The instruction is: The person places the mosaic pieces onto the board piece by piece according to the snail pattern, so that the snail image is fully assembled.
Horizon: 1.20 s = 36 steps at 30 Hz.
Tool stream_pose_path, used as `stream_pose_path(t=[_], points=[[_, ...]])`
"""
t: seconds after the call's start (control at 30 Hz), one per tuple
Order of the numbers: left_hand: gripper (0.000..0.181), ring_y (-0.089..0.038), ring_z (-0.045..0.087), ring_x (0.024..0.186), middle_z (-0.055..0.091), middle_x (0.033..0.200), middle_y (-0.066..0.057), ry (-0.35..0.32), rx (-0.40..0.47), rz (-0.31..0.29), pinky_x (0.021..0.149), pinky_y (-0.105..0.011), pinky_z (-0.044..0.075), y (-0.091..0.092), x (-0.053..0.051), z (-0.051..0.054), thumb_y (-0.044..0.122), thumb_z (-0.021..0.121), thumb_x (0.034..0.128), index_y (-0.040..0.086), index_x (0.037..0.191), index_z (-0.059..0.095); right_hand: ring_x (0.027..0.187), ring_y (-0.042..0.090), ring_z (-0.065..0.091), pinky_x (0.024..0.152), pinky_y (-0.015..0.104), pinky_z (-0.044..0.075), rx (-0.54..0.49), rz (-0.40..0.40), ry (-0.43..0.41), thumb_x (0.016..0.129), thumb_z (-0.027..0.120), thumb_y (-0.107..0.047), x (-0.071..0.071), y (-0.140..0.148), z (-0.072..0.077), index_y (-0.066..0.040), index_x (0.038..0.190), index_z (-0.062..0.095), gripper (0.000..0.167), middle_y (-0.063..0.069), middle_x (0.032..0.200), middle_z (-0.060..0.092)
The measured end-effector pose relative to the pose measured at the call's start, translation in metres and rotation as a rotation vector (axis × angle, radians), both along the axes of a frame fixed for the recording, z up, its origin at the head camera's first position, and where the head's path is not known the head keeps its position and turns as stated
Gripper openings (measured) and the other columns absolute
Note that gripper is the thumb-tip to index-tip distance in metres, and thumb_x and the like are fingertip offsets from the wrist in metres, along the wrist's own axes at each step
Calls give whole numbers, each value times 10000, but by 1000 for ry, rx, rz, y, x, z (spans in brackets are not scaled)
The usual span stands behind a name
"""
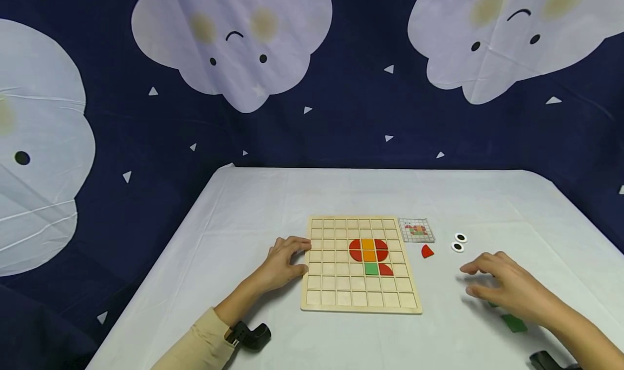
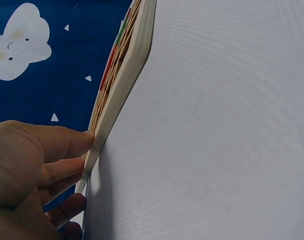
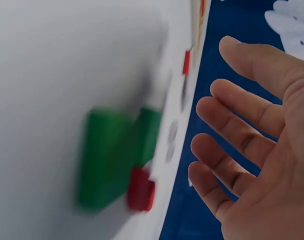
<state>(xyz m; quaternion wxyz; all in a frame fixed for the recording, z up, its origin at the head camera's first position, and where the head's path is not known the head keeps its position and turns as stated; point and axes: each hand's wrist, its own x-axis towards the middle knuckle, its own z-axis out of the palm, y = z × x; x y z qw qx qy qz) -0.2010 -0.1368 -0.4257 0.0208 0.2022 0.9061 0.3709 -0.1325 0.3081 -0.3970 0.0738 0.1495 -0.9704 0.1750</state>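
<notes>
A wooden grid board lies on the white table. My left hand touches its left edge with fingers and thumb, also seen against the rim in the left wrist view. On the board sit several red quarter-round pieces, orange squares and a green square. To the board's right, my right hand hovers over the table with fingers apart and nothing in them. Beneath it lie a green piece and another mostly hidden. Blurred green and red pieces show in the right wrist view.
A small pattern card lies against the board's upper right side. Close by are a loose red quarter piece and two white discs with black centres. A dark blue cloth with clouds hangs behind the table.
</notes>
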Motion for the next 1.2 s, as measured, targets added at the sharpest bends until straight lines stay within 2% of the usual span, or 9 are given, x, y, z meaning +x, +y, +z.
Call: stream_pose_path(t=[0.23, 0.5, 0.8, 1.2], points=[[450, -149, 396, 1046, 546, 1322, 3, 3, -3, -3, 829, -328, 245, 0, 0, 0, 105, 693, 780, 69, 1222, 615, 897, -140, 329, 727, 92, 292, -12, 39, 126, 641, 838, -297, 13, 26, -18, -302, 979, 685, 371, -199, 983, 606], [447, -152, 399, 1051, 548, 1319, 7, 7, -6, -2, 827, -328, 246, 1, -1, -1, 108, 693, 775, 73, 1214, 619, 908, -146, 271, 729, 104, 259, -22, 58, 203, 549, 872, -228, 21, 43, -32, -302, 974, 681, 472, -205, 981, 603], [453, -146, 395, 1047, 543, 1325, 18, 1, -12, 2, 838, -327, 245, 0, -2, -3, 111, 694, 780, 80, 1225, 615, 916, -136, 278, 745, 104, 255, -29, 93, 251, 531, 864, -129, 22, 49, -35, -295, 971, 689, 502, -240, 971, 586], [451, -147, 401, 1056, 547, 1317, 19, -2, 4, 8, 850, -339, 253, 0, -1, -1, 98, 698, 781, 74, 1224, 614, 856, -121, 286, 701, 116, 265, -7, 49, 258, 562, 847, -113, 19, 49, -34, -247, 927, 697, 417, -250, 847, 531]])
